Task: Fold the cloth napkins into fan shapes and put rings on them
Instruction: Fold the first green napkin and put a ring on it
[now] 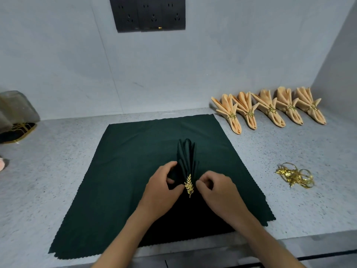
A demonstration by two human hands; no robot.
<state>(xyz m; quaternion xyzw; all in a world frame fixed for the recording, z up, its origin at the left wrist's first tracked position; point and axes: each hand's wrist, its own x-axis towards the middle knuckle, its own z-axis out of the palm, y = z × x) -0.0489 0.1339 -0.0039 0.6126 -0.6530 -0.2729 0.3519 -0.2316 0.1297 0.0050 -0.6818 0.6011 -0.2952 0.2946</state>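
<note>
While ring (189, 185) already sits on pleated green napkin (187, 157) at middle of flat green cloth (135, 151), folds are pinched by left hand (164, 187) and right hand (216, 187) from each side. Step judged: fanning. Next: pleats to be spread evenly, gently, ring kept in place. Five peach fans (270, 108) judged finished; spare rings (294, 175) lie near.

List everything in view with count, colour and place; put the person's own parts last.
Pleated napkin: one, dark green, centre, lying on the flat cloth.
Leaf ring: one, gold, around the pleated napkin's lower part.
Flat cloth: one, dark green, spread on the counter.
Finished fans: five, peach, each with a gold ring, in a row back right.
Spare rings: a gold pile, right; count unclear.
Counter: grey, speckled.
Sockets: one black panel, on the wall.
Left hand: holds the napkin's left side.
Right hand: fingers curled at its right side.
</note>
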